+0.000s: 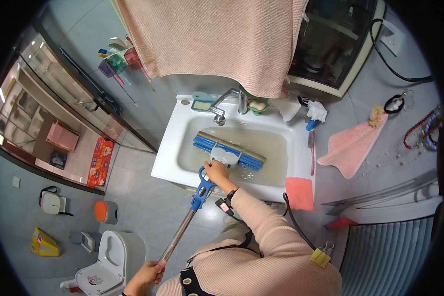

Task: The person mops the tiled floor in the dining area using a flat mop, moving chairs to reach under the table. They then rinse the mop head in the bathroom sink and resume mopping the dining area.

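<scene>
A sponge mop (pixel 180 236) slants from the lower left up into the white sink. Its long blue head (pixel 222 149), with a tan strip along the top, rests in the cloudy water. My left hand (pixel 147 276) is wrapped round the metal pole near its lower end. Up by the grey head bracket, my right hand (pixel 217 173) is closed on the mop's neck, beside the blue lever grip (pixel 201 191). The right fingers are partly hidden by the back of the hand.
The sink (pixel 168 163) has a swivel faucet (pixel 242 102) and soap dishes behind it. A red cloth (pixel 299 193) hangs over its front right corner. Lower left stand a toilet (pixel 114 254) and an orange-lidded bin (pixel 103 211). A pink towel (pixel 207 39) hangs above the sink.
</scene>
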A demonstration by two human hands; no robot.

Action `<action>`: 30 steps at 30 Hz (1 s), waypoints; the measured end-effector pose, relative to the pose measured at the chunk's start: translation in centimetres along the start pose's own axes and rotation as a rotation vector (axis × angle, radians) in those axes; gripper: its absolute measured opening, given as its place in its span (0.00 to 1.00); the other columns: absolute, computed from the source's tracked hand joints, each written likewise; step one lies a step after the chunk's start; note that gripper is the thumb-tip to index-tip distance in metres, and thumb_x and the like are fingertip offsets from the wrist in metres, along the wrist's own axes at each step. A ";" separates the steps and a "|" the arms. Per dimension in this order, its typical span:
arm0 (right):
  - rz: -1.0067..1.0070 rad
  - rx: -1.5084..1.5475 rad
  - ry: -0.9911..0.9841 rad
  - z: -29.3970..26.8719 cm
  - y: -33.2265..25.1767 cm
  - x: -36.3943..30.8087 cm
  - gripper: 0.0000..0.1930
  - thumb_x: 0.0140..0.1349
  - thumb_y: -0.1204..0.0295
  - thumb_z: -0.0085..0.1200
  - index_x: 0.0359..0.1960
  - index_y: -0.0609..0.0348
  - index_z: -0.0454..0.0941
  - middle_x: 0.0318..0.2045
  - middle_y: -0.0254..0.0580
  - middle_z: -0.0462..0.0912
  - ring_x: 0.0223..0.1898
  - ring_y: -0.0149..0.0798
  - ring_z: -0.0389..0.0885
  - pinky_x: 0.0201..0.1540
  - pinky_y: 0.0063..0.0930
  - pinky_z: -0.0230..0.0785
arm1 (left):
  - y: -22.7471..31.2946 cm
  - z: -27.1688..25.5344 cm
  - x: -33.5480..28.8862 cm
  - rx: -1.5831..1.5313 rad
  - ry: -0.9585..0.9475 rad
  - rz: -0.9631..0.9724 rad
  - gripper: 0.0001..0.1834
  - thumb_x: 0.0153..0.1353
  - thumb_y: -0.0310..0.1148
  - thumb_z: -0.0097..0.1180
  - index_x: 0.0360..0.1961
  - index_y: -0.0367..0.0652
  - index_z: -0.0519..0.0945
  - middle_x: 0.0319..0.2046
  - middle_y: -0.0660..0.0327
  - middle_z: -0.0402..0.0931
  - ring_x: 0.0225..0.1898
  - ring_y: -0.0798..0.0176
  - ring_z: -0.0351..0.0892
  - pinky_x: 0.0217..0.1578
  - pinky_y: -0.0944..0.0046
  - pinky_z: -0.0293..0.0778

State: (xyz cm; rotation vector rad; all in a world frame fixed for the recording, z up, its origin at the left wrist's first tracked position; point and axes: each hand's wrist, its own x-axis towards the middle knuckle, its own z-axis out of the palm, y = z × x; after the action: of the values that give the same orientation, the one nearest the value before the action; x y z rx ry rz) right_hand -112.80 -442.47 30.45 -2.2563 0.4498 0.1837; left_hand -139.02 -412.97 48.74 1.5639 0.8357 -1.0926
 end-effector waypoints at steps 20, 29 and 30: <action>-0.558 0.011 0.150 -1.1 -7.3 -22.8 0.15 0.61 0.59 0.51 0.27 0.59 0.69 0.16 0.49 0.76 0.18 0.53 0.76 0.21 0.47 0.67 | -9.3 -2.2 2.6 -0.001 0.034 0.179 0.23 0.61 0.50 0.55 0.21 0.44 0.66 0.10 0.70 0.57 0.09 0.72 0.53 0.11 0.67 0.49; -0.581 0.027 0.211 0.3 -7.1 -17.8 0.19 0.62 0.55 0.47 0.23 0.58 0.71 0.13 0.50 0.75 0.18 0.56 0.76 0.21 0.47 0.66 | -9.4 -3.1 3.1 0.115 0.053 0.288 0.24 0.61 0.51 0.54 0.20 0.45 0.65 0.09 0.70 0.57 0.09 0.72 0.54 0.10 0.67 0.51; -0.541 0.010 0.328 0.0 -6.7 -15.0 0.22 0.63 0.53 0.46 0.19 0.57 0.73 0.15 0.51 0.76 0.19 0.55 0.76 0.21 0.47 0.65 | -9.2 -3.4 3.0 0.098 0.041 0.254 0.24 0.62 0.51 0.54 0.20 0.45 0.65 0.10 0.70 0.57 0.09 0.72 0.54 0.11 0.67 0.51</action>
State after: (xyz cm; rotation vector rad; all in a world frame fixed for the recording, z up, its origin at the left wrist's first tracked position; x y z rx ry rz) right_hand -124.14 -434.54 39.23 -2.3154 -0.0066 -0.4685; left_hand -145.49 -407.46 43.12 1.7263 0.5974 -0.9315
